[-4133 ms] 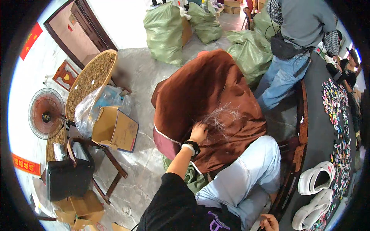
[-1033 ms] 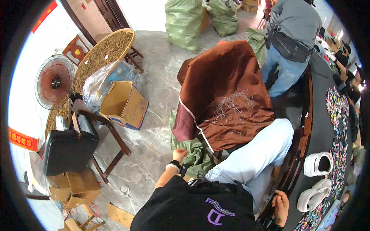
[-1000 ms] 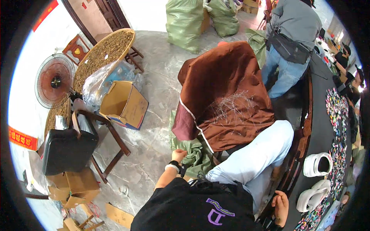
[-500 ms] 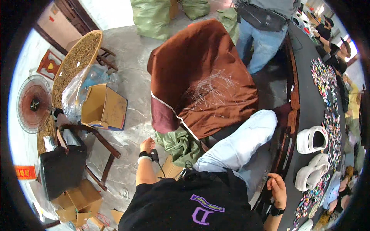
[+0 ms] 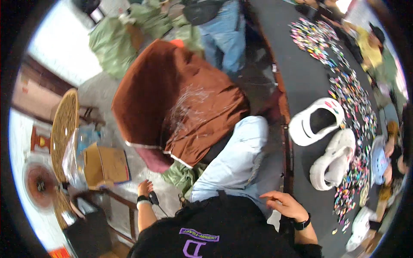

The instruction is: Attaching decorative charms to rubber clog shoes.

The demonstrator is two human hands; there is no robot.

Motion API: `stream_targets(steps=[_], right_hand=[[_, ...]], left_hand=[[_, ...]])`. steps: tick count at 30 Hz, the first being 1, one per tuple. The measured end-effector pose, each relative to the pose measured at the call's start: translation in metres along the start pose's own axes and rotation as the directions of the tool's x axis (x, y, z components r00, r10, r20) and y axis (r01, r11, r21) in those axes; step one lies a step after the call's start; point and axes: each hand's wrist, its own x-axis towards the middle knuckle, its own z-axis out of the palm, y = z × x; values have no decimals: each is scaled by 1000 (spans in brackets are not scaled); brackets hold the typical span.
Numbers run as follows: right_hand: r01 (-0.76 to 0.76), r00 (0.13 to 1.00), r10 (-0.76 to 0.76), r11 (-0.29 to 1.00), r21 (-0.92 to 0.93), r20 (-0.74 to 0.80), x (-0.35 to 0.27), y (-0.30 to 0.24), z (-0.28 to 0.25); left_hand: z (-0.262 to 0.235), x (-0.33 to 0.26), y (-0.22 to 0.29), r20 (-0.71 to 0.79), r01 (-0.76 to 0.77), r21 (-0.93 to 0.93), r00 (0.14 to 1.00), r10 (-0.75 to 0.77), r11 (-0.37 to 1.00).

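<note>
Down low, the left hand (image 5: 145, 188) hangs over the floor beside a green bag (image 5: 180, 177), fingers loosely spread and empty, a cardboard box (image 5: 105, 165) near it. Across the lap, the right hand (image 5: 287, 205) hovers just off the edge of the dark table (image 5: 301, 86), fingers open and slightly curled, holding nothing. White shoes (image 5: 327, 146) sit on the table near it. A brown cloth (image 5: 180, 99) drapes a seat ahead, with clear threads (image 5: 189, 107) lying on it.
</note>
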Motion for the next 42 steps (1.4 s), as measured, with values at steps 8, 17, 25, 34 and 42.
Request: stream_targets(steps=[8, 17, 25, 34, 42], right_hand=[[-10, 999, 26, 918, 397, -33, 1, 9, -13], [13, 995, 35, 883, 470, -93, 0, 7, -35], [60, 985, -9, 953, 296, -171, -8, 14, -34], [71, 942, -58, 997, 27, -330, 3, 8, 1], [97, 916, -154, 981, -167, -370, 5, 22, 1]], left_hand=[[198, -40, 74, 376, -257, 439, 923, 83, 861], [347, -68, 91, 410, -245, 723, 905, -116, 646], [380, -93, 56, 576, -442, 666, 817, -38, 601], [138, -96, 43, 293, -236, 644, 955, 50, 727], [-91, -73, 30, -148, 60, 468, 989, 11, 882]])
